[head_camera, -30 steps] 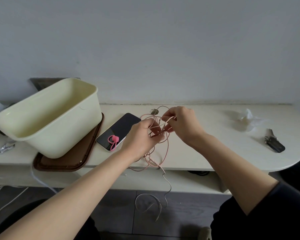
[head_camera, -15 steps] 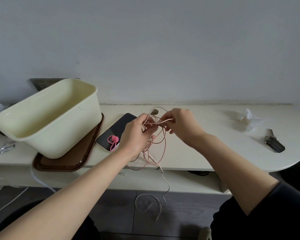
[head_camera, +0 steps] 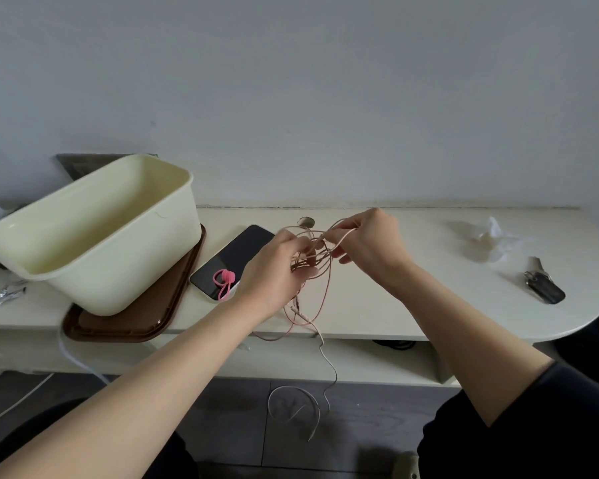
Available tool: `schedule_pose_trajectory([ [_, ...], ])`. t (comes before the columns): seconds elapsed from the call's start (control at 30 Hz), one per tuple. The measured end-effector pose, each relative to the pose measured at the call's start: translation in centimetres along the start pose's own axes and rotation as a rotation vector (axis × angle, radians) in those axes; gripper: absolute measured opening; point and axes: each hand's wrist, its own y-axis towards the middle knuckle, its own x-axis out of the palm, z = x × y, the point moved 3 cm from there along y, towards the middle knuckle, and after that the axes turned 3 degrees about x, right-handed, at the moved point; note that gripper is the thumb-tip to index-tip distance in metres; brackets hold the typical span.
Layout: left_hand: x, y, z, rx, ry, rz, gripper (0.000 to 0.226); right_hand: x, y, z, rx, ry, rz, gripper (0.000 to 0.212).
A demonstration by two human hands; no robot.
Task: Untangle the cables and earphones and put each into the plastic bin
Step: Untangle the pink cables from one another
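Observation:
A tangle of thin pink and white cables (head_camera: 320, 271) hangs above the middle of the table between my two hands. My left hand (head_camera: 274, 271) grips the bundle of loops from the left. My right hand (head_camera: 369, 242) pinches a pale strand at the top of the tangle. Loose ends trail over the table's front edge and dangle toward the floor. The cream plastic bin (head_camera: 94, 233) stands to the left on a brown tray (head_camera: 135, 323), and I see nothing inside it.
A black phone (head_camera: 232, 261) lies between bin and hands, with a pink cable tie (head_camera: 223, 281) on it. Crumpled clear plastic (head_camera: 488, 236) and a set of keys (head_camera: 543, 286) sit at the right. A foil scrap (head_camera: 9, 292) lies far left. White cords hang below the table's left end.
My left hand has risen and moved closer to the right hand, gathering the loops. The right hand shifted slightly up with its strand. The dangling ends swung a little.

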Motion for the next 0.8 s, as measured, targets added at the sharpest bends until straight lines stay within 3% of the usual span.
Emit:
schedule_pose_trajectory([
  [0.3,-0.1,0.5,-0.2,-0.04,-0.048,0.044,0.022,-0.1,-0.5,-0.3,0.055,0.077,-0.1,0.009],
  [0.4,0.1,0.6,-0.2,-0.053,-0.052,-0.004,0.027,0.0,-0.5,-0.7,0.032,0.163,-0.095,0.02],
  [0.57,-0.3,1.2,-0.4,-0.084,-0.132,-0.009,0.025,-1.0,-0.3,-1.0,-0.052,0.148,0.056,0.044],
  [0.7,-1.9,2.0,-0.4,-0.182,-0.305,0.064,0.004,-2.2,0.0,-1.1,-0.105,0.208,0.188,0.023],
  [0.8,-1.9,2.0,-0.6,-0.236,-0.376,0.049,0.012,-3.0,0.2,-1.0,-0.12,0.209,0.266,0.026],
])
